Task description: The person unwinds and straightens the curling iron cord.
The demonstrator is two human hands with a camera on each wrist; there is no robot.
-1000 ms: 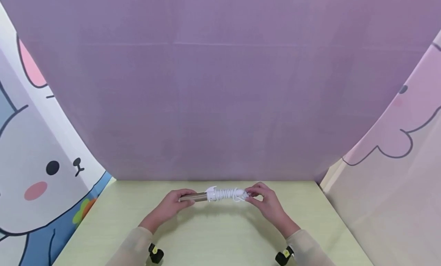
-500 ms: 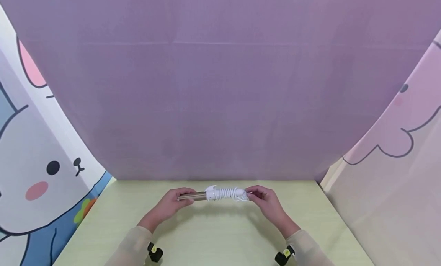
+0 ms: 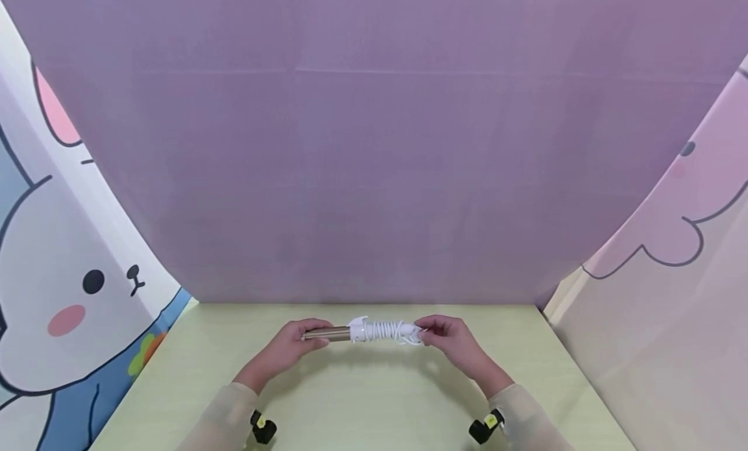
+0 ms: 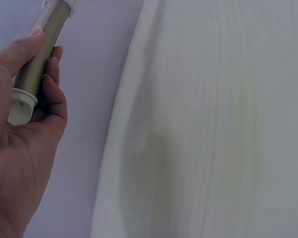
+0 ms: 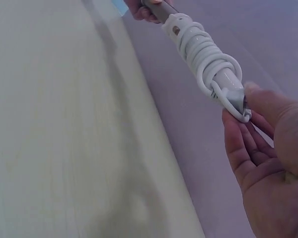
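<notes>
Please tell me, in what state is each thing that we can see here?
Wand: held above the table, roughly level
White cord: wound round the handle
Left hand: grips the bronze barrel
Right hand: pinches the wand's corded end
Purple backdrop: behind the table, lightly creased

left forearm (image 3: 219, 417), sleeved, slants forward and inward from bottom edge of head view; right forearm (image 3: 530, 420) mirrors it. both sleeves end short of the wrists, which are bare. left hand (image 3: 283, 347) and right hand (image 3: 458, 346) roughly level, well apart, fingers pointing toward each other.

left wrist view: palm side faces camera; left thumb (image 4: 26, 50) extended along one side, left fingers (image 4: 55, 101) curled round from the opposite side, in a grip.

right wrist view: right thumb (image 5: 268, 101) opposes right fingers (image 5: 241, 148), which are bent and bunched; pinch posture, at the tips. palm partly visible.
</notes>
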